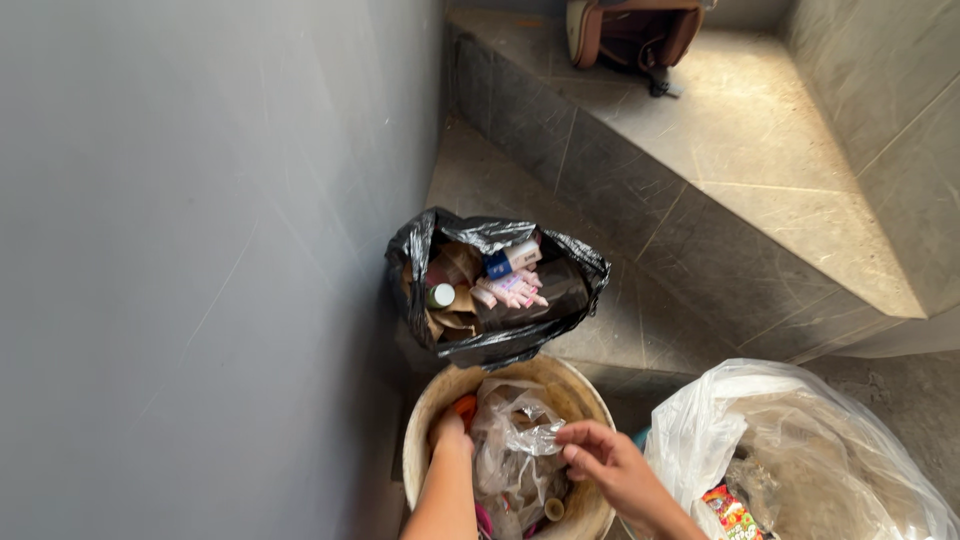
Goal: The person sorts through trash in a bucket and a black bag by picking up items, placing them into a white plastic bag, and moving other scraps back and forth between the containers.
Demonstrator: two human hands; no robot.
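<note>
At the bottom centre of the frame, your left hand (447, 432) reaches into the round beige bin (425, 405); its grip is hidden. Your right hand (610, 462) pinches the crumpled clear plastic bag (512, 440) inside. Above sits a black rubbish bag (500, 345), at lower right perhaps a white sack (790, 420).

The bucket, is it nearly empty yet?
Not yet. Done: the black bag already holds boxes and scraps, and the white bag holds wrappers. In hand: both hands are in the bucket, the right hand pinching clear plastic, the left hand reaching under it. Left: plenty of rubbish inside.
</note>
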